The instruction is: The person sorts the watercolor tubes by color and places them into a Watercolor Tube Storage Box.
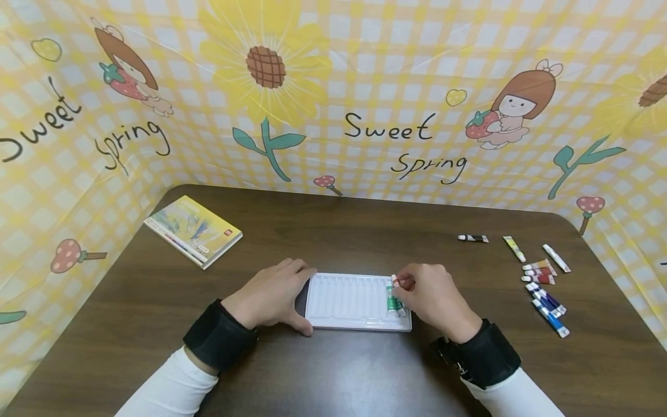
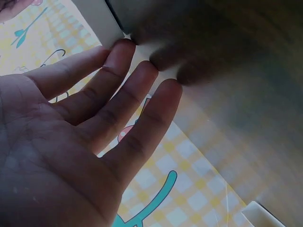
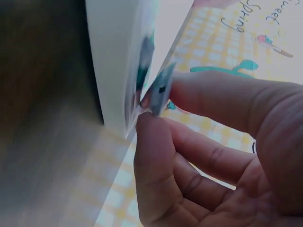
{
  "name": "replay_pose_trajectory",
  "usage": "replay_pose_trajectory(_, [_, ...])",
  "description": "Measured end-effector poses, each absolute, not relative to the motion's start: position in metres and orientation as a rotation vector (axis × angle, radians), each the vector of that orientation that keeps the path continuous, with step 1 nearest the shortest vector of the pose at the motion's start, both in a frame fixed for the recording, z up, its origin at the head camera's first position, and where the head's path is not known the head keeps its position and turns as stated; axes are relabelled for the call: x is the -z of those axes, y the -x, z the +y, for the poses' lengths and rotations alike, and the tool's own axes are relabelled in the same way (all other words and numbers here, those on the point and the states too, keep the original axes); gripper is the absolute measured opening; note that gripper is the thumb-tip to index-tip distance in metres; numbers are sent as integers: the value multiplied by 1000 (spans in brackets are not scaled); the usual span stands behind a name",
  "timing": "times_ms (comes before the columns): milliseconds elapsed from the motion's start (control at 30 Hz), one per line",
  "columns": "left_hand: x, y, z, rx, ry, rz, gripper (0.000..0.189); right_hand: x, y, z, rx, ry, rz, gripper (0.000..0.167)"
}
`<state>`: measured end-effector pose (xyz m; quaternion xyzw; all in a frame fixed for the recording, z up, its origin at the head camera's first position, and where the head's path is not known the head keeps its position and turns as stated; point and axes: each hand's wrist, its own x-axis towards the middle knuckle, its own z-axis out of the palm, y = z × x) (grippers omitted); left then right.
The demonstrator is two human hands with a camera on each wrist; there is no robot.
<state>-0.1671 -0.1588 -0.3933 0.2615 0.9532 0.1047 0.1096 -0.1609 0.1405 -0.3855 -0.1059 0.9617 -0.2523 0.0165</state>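
A white plastic tray (image 1: 344, 301) with narrow slots lies on the table. My left hand (image 1: 273, 295) rests at its left end, thumb near the front corner; in the left wrist view the fingers (image 2: 142, 118) are fairly straight, with fingertips down by the tray's side. Over the tray's right end, my right hand (image 1: 429, 292) pinches a small paint tube (image 3: 161, 90) between thumb and fingertips. Its flat pale end shows in the right wrist view; most of it is hidden. Beneath that hand, a green paint tube (image 1: 391, 301) lies in the tray, with another green one partly covered beside it.
Several loose paint tubes lie to the right, among them a black one (image 1: 473, 238), a yellow one (image 1: 514, 249), a white one (image 1: 556, 258) and a blue one (image 1: 550, 318). A yellow box (image 1: 195, 229) sits at the back left. Patterned cloth (image 1: 365, 75) encloses the table's back and sides.
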Motion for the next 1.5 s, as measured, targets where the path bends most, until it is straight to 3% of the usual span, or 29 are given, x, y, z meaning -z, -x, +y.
replay_pose_trajectory(667, [393, 167, -159, -306, -757, 2809, 102, 394, 153, 119, 767, 370, 3019, 19])
replay_pose_trajectory(1000, [394, 167, -159, -306, -756, 2805, 103, 388, 150, 126, 495, 571, 3043, 31])
replay_pose_trajectory(1500, [394, 168, -158, -303, -761, 2799, 103, 389, 148, 123, 348, 576, 3031, 32])
